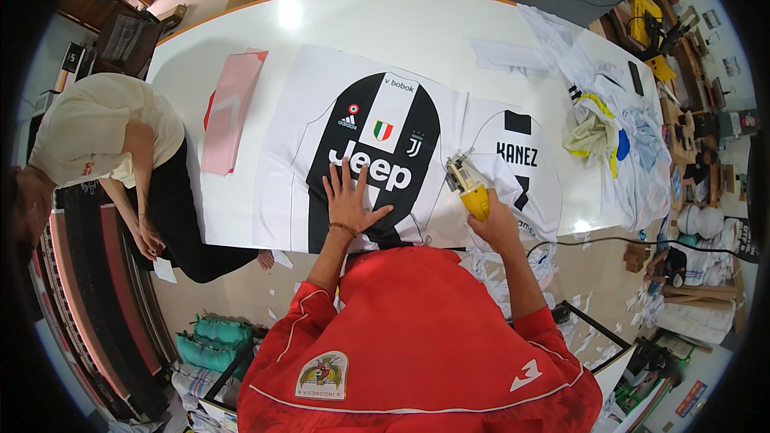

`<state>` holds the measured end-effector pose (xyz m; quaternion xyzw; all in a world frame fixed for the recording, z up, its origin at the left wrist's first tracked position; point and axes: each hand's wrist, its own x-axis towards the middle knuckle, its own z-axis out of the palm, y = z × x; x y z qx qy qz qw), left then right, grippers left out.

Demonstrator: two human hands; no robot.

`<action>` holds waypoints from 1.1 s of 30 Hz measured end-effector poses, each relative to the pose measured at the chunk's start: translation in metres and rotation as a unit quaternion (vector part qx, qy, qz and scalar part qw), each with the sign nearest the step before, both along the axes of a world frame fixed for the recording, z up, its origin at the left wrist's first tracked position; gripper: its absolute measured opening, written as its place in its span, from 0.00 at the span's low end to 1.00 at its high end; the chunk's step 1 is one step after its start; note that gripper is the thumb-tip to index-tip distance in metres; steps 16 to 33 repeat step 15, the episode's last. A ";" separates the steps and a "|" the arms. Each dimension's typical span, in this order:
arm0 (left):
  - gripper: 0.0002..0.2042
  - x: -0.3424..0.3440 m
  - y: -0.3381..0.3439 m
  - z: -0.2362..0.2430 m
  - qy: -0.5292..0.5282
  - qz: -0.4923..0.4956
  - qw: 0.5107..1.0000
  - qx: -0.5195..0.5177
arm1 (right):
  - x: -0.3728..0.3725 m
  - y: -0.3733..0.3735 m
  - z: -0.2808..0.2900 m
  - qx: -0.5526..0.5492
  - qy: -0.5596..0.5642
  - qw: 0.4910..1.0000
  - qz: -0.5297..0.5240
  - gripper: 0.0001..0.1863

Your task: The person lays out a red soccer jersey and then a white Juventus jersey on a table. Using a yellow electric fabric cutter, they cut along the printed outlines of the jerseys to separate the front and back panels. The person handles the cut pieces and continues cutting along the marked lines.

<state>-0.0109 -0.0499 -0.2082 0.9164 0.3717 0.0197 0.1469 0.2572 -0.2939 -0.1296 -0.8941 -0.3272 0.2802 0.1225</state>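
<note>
My left hand (pixel 353 202) lies flat with fingers spread on a black-and-white striped jersey panel (pixel 385 128), printed on white fabric. In my right hand (pixel 497 223) is a yellow electric fabric cutter (pixel 469 188), its metal head at the right edge of the striped panel. A cord trails off to the right from near that hand. Just beyond the cutter lies a second white printed piece (pixel 517 160) with black lettering and blocks, separated from the first along its upper part. The fabric under the cutter's head is hidden.
The white table (pixel 289 32) curves around the work. A folded pink-and-red bundle (pixel 231 112) rests at the left, and scrap fabric (pixel 634 136) is heaped at the right beside a dark phone-like object (pixel 635 78). A person in a cream shirt (pixel 112 124) bends over at the left. Scraps litter the floor.
</note>
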 end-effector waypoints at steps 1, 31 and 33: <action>0.61 0.000 0.000 0.001 0.000 -0.001 1.000 -0.001 | -0.001 0.002 0.002 -0.001 -0.001 1.000 -0.001 0.33; 0.60 -0.003 0.003 0.001 -0.026 0.000 0.999 -0.018 | -0.023 0.035 0.004 -0.009 0.009 0.998 -0.066 0.34; 0.60 -0.003 0.003 0.001 -0.026 0.000 0.999 -0.018 | -0.023 0.035 0.004 -0.009 0.009 0.998 -0.066 0.34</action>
